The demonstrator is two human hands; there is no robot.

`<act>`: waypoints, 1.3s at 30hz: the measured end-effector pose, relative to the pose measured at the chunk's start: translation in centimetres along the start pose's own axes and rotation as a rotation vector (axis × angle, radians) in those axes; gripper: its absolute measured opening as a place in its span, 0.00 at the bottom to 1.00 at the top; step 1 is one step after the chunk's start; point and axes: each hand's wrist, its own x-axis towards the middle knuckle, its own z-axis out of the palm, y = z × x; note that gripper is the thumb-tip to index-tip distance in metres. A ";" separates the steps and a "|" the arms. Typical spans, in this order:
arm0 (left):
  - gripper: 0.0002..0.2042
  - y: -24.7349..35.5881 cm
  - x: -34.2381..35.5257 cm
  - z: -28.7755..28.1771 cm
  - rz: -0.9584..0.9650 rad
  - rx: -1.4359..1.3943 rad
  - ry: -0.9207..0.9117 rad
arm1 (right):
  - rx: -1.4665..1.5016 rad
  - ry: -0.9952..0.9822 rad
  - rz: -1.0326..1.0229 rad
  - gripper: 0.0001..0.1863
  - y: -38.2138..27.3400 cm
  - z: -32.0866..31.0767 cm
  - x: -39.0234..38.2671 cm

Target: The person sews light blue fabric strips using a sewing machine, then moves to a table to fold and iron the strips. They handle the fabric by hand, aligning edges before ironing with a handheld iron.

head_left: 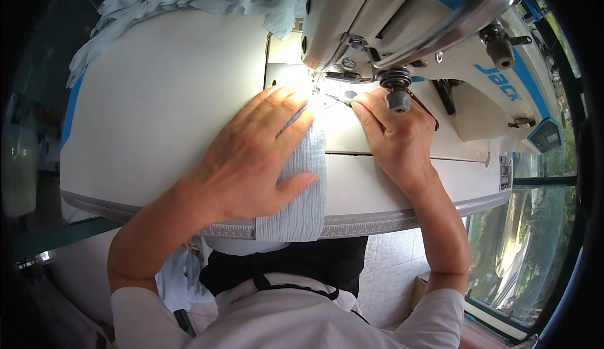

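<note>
The pale blue strip (292, 217) lies on the table (157, 110), running from beside the needle of the sewing machine (343, 9) to the front edge, which it laps over. Its finely crinkled cloth looks light, soft and limp, likely to stretch or pucker if pulled; a flat palm along its length, or a light pinch at its 2 long sides, should suit it. The left hand (255, 154) is relaxed and spread, pressing the strip down without clenching it, thumb held apart. The right hand (399, 125), thumb and index finger closed together, pinches a slim tool (340, 99) right of the needle; glare hides its exact kind.
</note>
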 end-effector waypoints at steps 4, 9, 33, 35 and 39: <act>0.34 -0.1 0.1 0.1 -0.003 -0.007 0.009 | -0.004 0.009 0.004 0.14 0.1 0.1 -0.1; 0.34 -0.1 0.0 0.2 -0.008 0.008 0.006 | -0.015 0.004 0.003 0.14 0.0 0.0 0.1; 0.33 -0.5 0.5 0.5 -0.013 0.024 0.018 | -0.022 0.006 0.025 0.12 0.4 0.3 0.2; 0.33 -0.6 0.6 0.5 -0.009 0.026 0.027 | -0.024 -0.002 0.033 0.12 0.4 0.4 0.2; 0.33 -0.7 0.5 0.5 -0.004 0.024 0.045 | -0.024 -0.019 0.042 0.12 0.4 0.2 0.1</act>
